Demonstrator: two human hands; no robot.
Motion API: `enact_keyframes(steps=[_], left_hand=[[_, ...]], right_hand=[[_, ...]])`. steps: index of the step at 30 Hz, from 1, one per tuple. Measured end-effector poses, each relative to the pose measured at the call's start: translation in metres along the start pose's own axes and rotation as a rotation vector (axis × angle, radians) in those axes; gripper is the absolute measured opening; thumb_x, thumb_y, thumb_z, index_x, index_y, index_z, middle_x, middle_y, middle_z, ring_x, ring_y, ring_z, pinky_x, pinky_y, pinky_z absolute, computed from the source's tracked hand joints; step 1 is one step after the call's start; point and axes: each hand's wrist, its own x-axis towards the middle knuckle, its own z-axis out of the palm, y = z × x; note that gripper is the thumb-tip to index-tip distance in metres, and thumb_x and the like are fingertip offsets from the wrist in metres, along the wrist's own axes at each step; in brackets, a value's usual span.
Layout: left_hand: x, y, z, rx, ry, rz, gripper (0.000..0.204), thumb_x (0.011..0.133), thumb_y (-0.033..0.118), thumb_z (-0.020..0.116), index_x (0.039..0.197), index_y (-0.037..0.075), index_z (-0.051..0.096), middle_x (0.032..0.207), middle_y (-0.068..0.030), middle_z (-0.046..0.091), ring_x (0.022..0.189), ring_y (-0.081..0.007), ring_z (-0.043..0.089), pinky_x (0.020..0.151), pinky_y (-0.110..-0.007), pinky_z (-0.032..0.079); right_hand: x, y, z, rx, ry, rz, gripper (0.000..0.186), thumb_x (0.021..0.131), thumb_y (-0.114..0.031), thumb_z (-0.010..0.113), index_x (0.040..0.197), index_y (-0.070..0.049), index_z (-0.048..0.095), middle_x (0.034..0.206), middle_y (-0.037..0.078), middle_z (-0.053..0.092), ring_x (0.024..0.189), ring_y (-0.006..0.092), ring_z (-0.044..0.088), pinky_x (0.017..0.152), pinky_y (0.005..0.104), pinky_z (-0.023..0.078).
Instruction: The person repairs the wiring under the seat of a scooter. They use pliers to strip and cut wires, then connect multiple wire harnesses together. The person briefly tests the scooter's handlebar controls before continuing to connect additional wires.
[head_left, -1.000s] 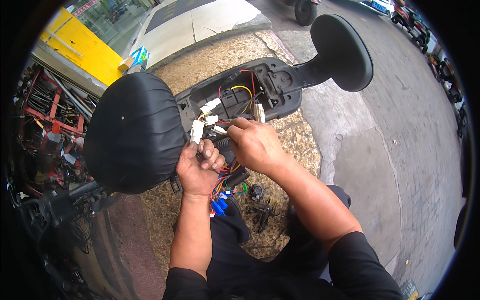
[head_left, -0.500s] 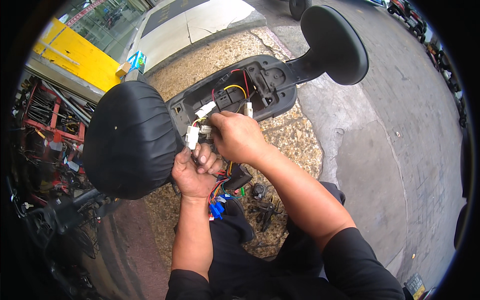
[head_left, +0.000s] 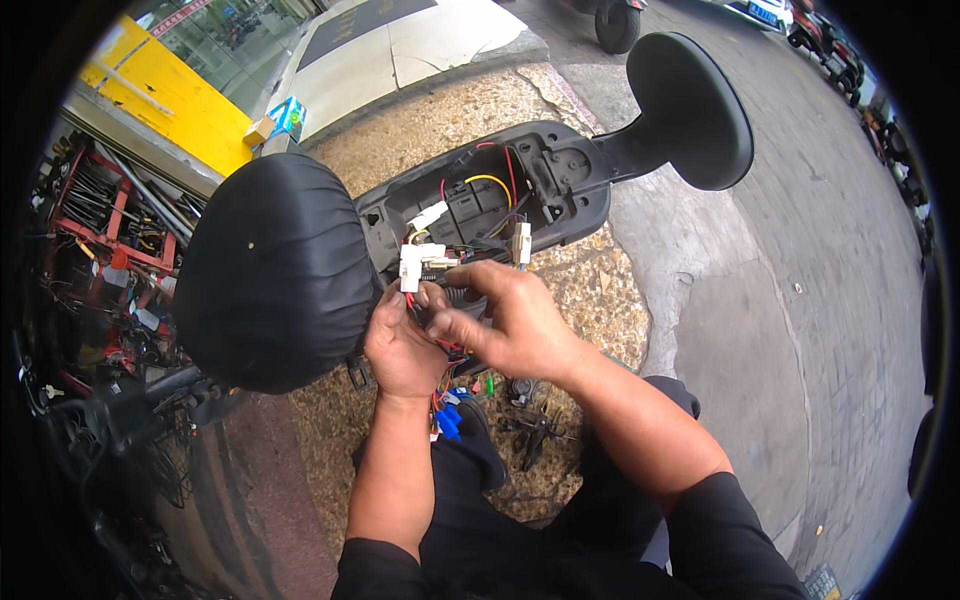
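Observation:
Palm up, my left hand (head_left: 402,358) curls its fingers around red wires below a white plug connector (head_left: 410,268). My right hand (head_left: 528,322) is just to the right, thumb and forefinger apart, fingertips close to the left fingers; nothing shows held in it. More white connectors lie around: one (head_left: 430,215) farther off in the black plastic compartment (head_left: 592,207), another (head_left: 522,243) at its near rim. Yellow and red wires (head_left: 490,181) loop inside the compartment. Blue connectors (head_left: 447,423) hang on coloured wires below my hands. The wire ends between my fingers are partly hidden.
A wrinkled black seat (head_left: 270,275) rises left of my hands. A black padded backrest (head_left: 690,110) stands at the far right end. Dark parts (head_left: 538,432) lie on the speckled ground by my legs. A red rack of tools (head_left: 110,215) stands at the left.
My right hand has drawn back from the white connectors toward my left hand, and its fingers have spread. The whole view has shifted slightly. My left hand stays at the wires.

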Motion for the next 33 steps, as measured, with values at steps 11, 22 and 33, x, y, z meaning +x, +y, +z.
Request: enact_keyframes(steps=[11, 22, 33], left_hand=[[-0.005, -0.003, 0.010, 0.580, -0.057, 0.167, 0.026, 0.096, 0.006, 0.052, 0.115, -0.008, 0.065, 0.115, -0.0089, 0.062, 0.097, -0.0139, 0.062, 0.086, -0.026, 0.049], [0.032, -0.006, 0.014, 1.623, 0.218, 0.374, 0.033, 0.082, 0.019, 0.066, 0.108, 0.001, 0.070, 0.107, -0.0201, 0.070, 0.102, -0.0384, 0.062, 0.090, -0.046, 0.048], [0.061, -0.008, 0.011, 1.113, 0.465, 0.142, 0.030, 0.082, 0.024, 0.074, 0.103, 0.002, 0.074, 0.089, -0.0162, 0.074, 0.077, -0.0269, 0.070, 0.075, -0.036, 0.053]], right_hand=[[-0.003, 0.016, 0.008, -0.078, 0.009, 0.033, 0.045, 0.083, -0.007, 0.060, 0.125, 0.006, 0.049, 0.085, 0.031, 0.066, 0.085, 0.0490, 0.065, 0.075, 0.0532, 0.053], [0.012, 0.008, -0.035, 0.387, -0.107, 0.377, 0.029, 0.088, -0.006, 0.061, 0.115, 0.004, 0.063, 0.078, 0.003, 0.064, 0.064, 0.0077, 0.056, 0.056, 0.0226, 0.044], [0.029, -0.007, -0.030, 0.436, -0.186, 0.322, 0.024, 0.087, -0.006, 0.060, 0.106, 0.006, 0.065, 0.077, 0.004, 0.065, 0.067, 0.0081, 0.056, 0.059, 0.0256, 0.045]])
